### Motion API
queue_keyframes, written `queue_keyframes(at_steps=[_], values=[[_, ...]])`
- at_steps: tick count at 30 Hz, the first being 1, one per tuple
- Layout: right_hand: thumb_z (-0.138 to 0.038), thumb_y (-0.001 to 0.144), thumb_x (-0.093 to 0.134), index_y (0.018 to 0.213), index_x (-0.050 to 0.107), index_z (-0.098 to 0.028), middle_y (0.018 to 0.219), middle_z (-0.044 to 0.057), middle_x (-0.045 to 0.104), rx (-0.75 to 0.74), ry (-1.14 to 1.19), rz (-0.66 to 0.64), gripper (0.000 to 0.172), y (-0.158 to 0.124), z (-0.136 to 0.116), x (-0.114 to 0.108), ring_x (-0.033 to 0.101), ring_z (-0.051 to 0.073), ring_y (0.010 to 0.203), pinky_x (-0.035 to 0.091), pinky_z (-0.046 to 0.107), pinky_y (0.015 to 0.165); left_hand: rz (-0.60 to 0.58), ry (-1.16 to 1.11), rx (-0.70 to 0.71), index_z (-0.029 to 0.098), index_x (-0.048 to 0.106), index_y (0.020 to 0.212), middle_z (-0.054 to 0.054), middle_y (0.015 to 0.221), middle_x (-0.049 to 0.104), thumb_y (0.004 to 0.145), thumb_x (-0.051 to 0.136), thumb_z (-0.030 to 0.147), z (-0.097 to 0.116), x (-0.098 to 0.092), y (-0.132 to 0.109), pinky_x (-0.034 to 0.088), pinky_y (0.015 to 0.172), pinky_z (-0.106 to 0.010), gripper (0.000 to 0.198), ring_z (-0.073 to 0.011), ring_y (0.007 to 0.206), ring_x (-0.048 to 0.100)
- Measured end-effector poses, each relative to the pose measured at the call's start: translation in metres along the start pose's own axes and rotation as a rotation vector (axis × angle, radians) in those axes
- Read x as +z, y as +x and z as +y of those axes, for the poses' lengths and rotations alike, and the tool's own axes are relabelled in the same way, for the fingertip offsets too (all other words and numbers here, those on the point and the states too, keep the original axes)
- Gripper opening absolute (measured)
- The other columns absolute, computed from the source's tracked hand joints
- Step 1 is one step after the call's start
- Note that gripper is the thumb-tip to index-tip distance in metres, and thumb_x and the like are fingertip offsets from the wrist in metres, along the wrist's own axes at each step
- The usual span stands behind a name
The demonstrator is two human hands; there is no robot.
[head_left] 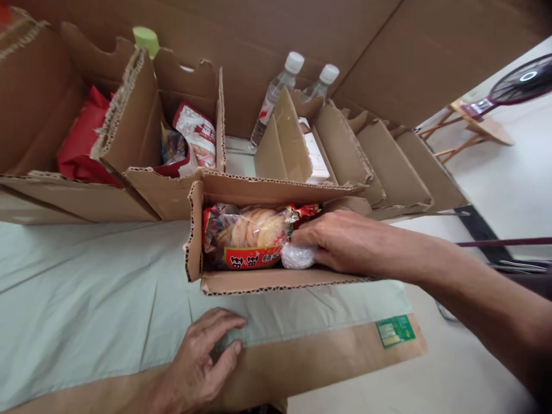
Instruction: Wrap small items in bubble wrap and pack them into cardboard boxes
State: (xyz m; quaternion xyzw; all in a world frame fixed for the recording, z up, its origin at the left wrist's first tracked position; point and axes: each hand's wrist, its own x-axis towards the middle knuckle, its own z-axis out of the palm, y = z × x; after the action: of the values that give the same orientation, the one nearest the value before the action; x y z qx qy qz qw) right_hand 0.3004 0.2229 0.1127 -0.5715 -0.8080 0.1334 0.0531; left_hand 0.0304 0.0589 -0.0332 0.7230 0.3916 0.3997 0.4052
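My right hand (334,238) reaches into a long narrow cardboard box (284,283), fingers curled down around a crumpled bundle in clear plastic (297,256). What the plastic wraps is hidden, as are most of my fingertips. Beside the bundle, filling the box's left part, lies a red and clear bag of round rice crackers (254,233). My left hand (211,351) rests near the table's front edge, empty, with its thumb apart from the loosely bent fingers.
Behind the box runs a row of cardboard compartments (172,190), holding a red bag (86,144), a red and white packet (196,132) and a white carton (315,155). Two water bottles (280,86) stand behind. A pale green cloth (86,299) covers the table; a green packet (395,331) lies near its right corner.
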Motion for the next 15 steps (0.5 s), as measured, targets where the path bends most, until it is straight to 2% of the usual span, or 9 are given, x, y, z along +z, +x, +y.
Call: queue_keyframes(at_steps=[2, 3, 5, 7, 9, 10, 13, 15], values=[[-0.015, 0.079, 0.07, 0.068, 0.068, -0.023, 0.059, -0.002, 0.063, -0.171, -0.098, -0.44, 0.014, 0.007, -0.014, -0.003, 0.056, 0.013, 0.052, 0.033, 0.026, 0.054, -0.009, 0.003, -0.015, 0.024, 0.067, 0.117, -0.006, 0.095, 0.078, 0.091, 0.058, 0.016, 0.001, -0.001, 0.001, 0.064, 0.072, -0.029, 0.029, -0.019, 0.085, 0.075], [-0.011, 0.081, 0.066, 0.073, 0.07, -0.022, 0.063, -0.001, 0.066, -0.226, -0.14, -0.593, 0.013, 0.009, -0.019, -0.005, 0.058, 0.014, 0.055, 0.033, 0.027, 0.055, -0.011, -0.001, -0.023, 0.024, 0.067, 0.116, -0.006, 0.095, 0.078, 0.091, 0.058, 0.015, 0.002, -0.002, 0.002, 0.064, 0.073, -0.028, 0.028, -0.0186, 0.085, 0.075], [-0.008, 0.084, 0.061, 0.083, 0.071, -0.021, 0.073, 0.002, 0.071, -0.24, -0.179, -0.698, 0.016, 0.012, -0.025, -0.008, 0.063, 0.015, 0.063, 0.036, 0.027, 0.059, -0.01, -0.011, -0.04, 0.023, 0.067, 0.115, -0.006, 0.094, 0.078, 0.091, 0.058, 0.014, 0.004, -0.002, 0.002, 0.063, 0.073, -0.027, 0.028, -0.0178, 0.085, 0.075], [-0.007, 0.084, 0.058, 0.093, 0.073, -0.022, 0.081, 0.001, 0.074, -0.236, -0.158, -0.715, 0.023, 0.011, -0.024, -0.011, 0.067, 0.017, 0.07, 0.041, 0.027, 0.063, -0.009, -0.017, -0.047, 0.022, 0.068, 0.113, -0.006, 0.094, 0.077, 0.092, 0.057, 0.014, 0.004, -0.002, 0.002, 0.063, 0.074, -0.026, 0.026, -0.0176, 0.085, 0.075], [-0.007, 0.081, 0.059, 0.105, 0.074, -0.024, 0.092, 0.001, 0.077, -0.272, -0.142, -0.621, 0.033, 0.005, -0.02, -0.019, 0.071, 0.019, 0.079, 0.047, 0.029, 0.07, -0.005, -0.01, -0.042, 0.022, 0.069, 0.113, -0.006, 0.095, 0.077, 0.092, 0.057, 0.014, 0.003, -0.002, 0.001, 0.062, 0.075, -0.027, 0.025, -0.0178, 0.086, 0.074], [-0.009, 0.081, 0.06, 0.111, 0.074, -0.025, 0.099, 0.002, 0.078, -0.307, -0.148, -0.515, 0.037, -0.002, -0.017, -0.026, 0.072, 0.021, 0.084, 0.049, 0.03, 0.074, 0.002, -0.003, -0.034, 0.022, 0.069, 0.114, -0.006, 0.097, 0.076, 0.093, 0.057, 0.014, 0.002, -0.002, 0.0, 0.062, 0.076, -0.027, 0.026, -0.0178, 0.088, 0.074], [-0.022, 0.089, 0.059, 0.124, 0.071, -0.026, 0.121, 0.005, 0.075, -0.343, -0.228, -0.04, 0.038, -0.043, -0.013, -0.056, 0.071, 0.027, 0.103, 0.052, 0.041, 0.091, 0.103, 0.063, -0.011, 0.024, 0.067, 0.117, -0.007, 0.106, 0.073, 0.094, 0.057, 0.013, -0.003, -0.005, -0.006, 0.06, 0.084, -0.029, 0.027, -0.0182, 0.097, 0.072], [-0.035, 0.096, 0.056, 0.122, 0.072, -0.03, 0.123, 0.004, 0.074, -0.219, -0.257, 0.262, 0.03, -0.083, -0.011, -0.072, 0.072, 0.026, 0.103, 0.052, 0.044, 0.095, 0.27, 0.134, -0.022, 0.025, 0.065, 0.123, -0.007, 0.114, 0.069, 0.093, 0.06, 0.014, -0.004, -0.009, -0.009, 0.057, 0.094, -0.032, 0.032, -0.0198, 0.107, 0.068]])
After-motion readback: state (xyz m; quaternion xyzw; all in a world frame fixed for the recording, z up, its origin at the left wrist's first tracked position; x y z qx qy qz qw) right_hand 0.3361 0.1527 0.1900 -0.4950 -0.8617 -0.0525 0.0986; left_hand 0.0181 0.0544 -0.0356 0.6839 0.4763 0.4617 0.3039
